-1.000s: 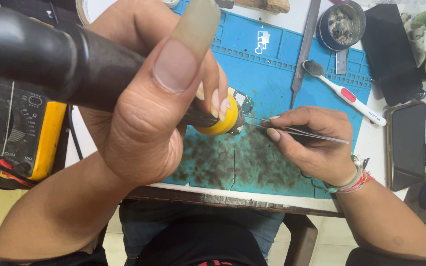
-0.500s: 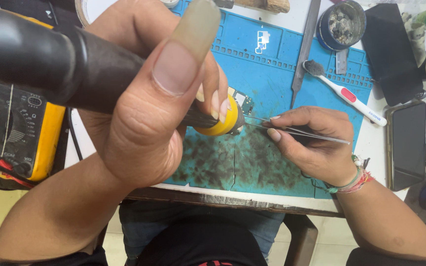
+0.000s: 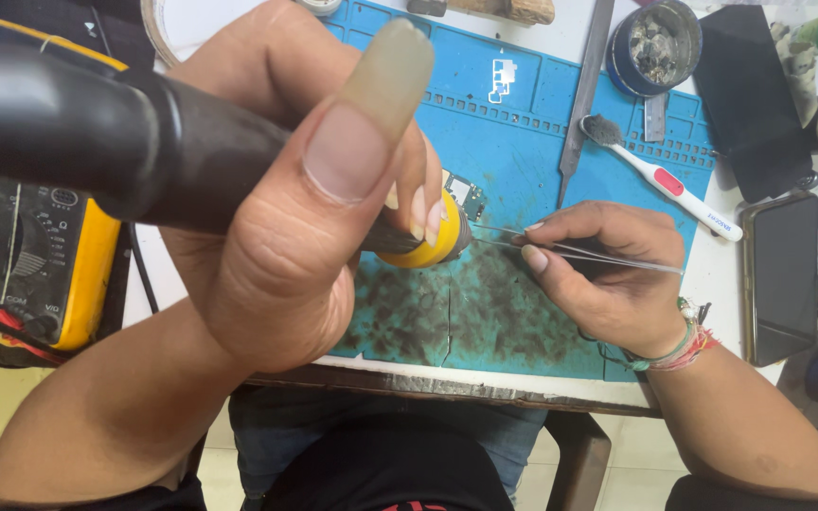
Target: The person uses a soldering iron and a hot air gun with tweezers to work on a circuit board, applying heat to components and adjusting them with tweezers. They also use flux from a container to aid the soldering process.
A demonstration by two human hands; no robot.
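- Circuit board point(image 3: 467, 194): small, lying on the blue mat point(image 3: 523, 123), just beyond the yellow collar of the hot-air tool point(image 3: 144, 142).
- Tweezers point(image 3: 579, 254): thin, metal, tips pointing toward the board.
- Right hand point(image 3: 608, 274): fingers pinched around the tweezers.
- Left hand point(image 3: 286, 189): wrapped around the black hot-air tool, close to the camera.
- Mat: scorched dark along its near edge, resting on the worktop point(image 3: 721, 265).
- Surroundings: brush point(image 3: 665, 185), round tin point(image 3: 655, 43), dark phone point(image 3: 780, 274), yellow multimeter point(image 3: 21, 265).
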